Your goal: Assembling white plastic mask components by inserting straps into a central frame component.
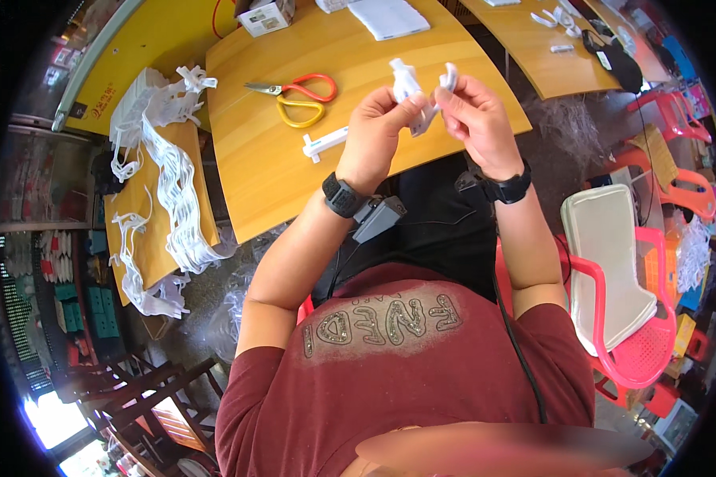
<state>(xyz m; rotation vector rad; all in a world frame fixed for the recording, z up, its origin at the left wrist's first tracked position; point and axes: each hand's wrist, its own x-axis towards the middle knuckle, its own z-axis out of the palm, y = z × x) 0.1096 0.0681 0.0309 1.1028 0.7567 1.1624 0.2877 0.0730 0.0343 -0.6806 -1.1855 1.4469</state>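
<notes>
Both hands up over table edge, sharing one white plastic piece [410, 91]. Left hand [374, 135] pinched shut on body to steady it; right hand [476, 119] curled, fingertips gripping far end. Scissors [298, 97] just left of left hand, easy reach.

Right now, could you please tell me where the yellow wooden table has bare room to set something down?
The near part of the yellow wooden table is bare, below the small white plastic piece and the red-and-yellow-handled scissors. The far edge is crowded by a small cardboard box and a white flat pack.
</notes>
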